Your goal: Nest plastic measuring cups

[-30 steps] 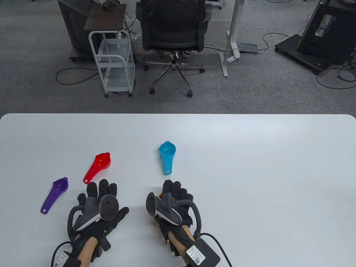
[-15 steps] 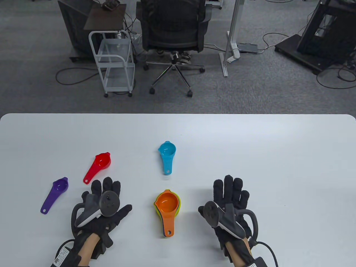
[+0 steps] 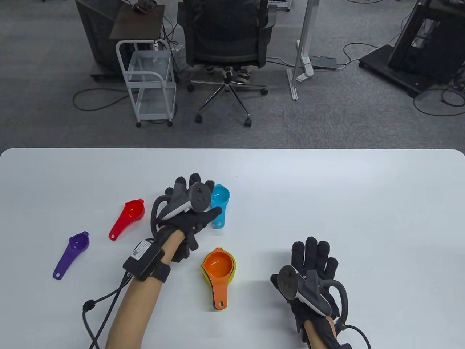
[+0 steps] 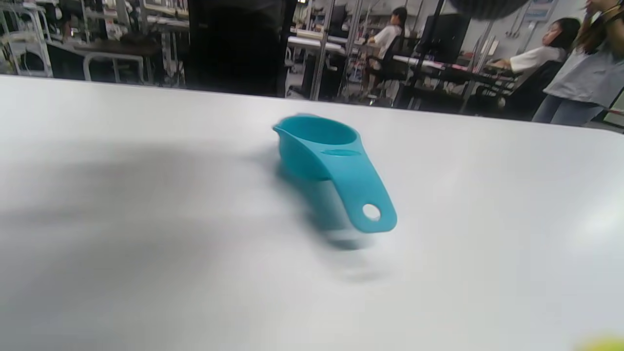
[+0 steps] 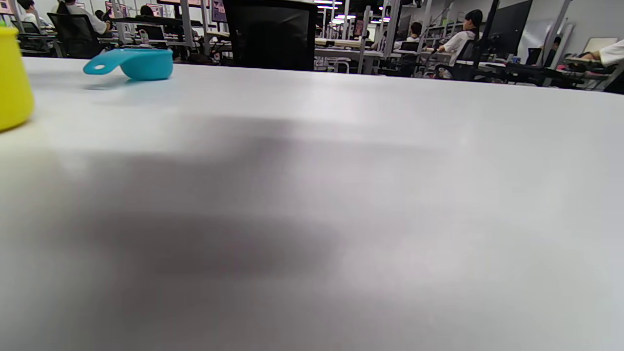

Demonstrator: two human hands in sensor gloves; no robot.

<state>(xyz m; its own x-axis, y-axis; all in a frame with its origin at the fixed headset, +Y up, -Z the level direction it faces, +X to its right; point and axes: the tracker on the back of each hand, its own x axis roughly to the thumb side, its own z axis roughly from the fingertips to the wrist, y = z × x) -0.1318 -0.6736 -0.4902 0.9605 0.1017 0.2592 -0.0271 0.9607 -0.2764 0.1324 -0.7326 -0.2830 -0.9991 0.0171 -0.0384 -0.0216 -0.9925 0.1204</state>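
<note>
Left hand (image 3: 189, 207) reaches beside blue measuring cup (image 3: 219, 203), grip undeterminable. Right hand (image 3: 312, 276) flat, fingers spread, at 4 o'clock on counter (image 3: 327, 189).

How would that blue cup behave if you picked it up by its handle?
The blue cup looks like moulded plastic, so probably stiff and light. Its handle juts out above the table, so pressing its end might tip it. The glossy surface may be a little slippery.
</note>
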